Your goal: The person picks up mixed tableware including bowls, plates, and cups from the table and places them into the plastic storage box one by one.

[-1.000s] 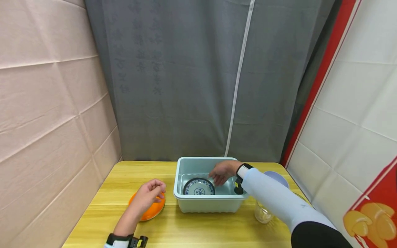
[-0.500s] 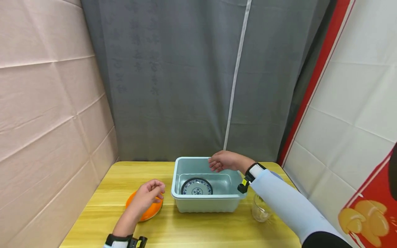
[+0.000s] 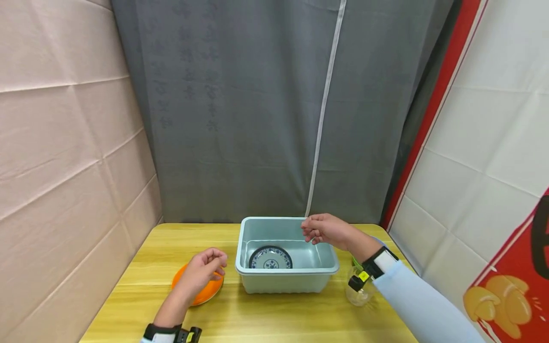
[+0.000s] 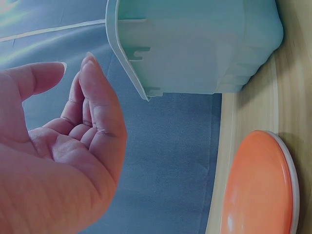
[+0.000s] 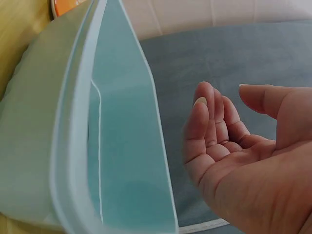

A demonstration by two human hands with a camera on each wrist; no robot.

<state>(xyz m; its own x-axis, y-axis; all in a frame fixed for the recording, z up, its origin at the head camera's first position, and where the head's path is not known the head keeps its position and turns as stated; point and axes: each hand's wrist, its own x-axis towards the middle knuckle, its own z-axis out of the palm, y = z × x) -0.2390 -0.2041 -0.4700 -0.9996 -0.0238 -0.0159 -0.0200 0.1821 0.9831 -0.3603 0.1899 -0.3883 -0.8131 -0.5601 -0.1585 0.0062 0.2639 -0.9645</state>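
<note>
A pale blue-green plastic basin (image 3: 287,281) stands on the wooden table. Inside it, toward the left, lies a plate with a blue floral pattern (image 3: 271,258). My right hand (image 3: 328,229) hovers above the basin's right side, fingers loosely bent with nothing between them; the right wrist view shows thumb and fingertips apart. My left hand (image 3: 205,270) hangs over an orange plate (image 3: 210,291), left of the basin. In the left wrist view its loosely bent fingers hold nothing, and the orange plate (image 4: 261,190) sits apart below.
A clear glass cup (image 3: 358,294) stands right of the basin, partly hidden by my right wrist. Something green and something blue show behind that forearm. A grey curtain (image 3: 257,119) hangs behind the table, with cloth walls at both sides.
My right hand has risen out of the basin, away from the patterned plate, then drawn back to the right. The left hand stays almost still.
</note>
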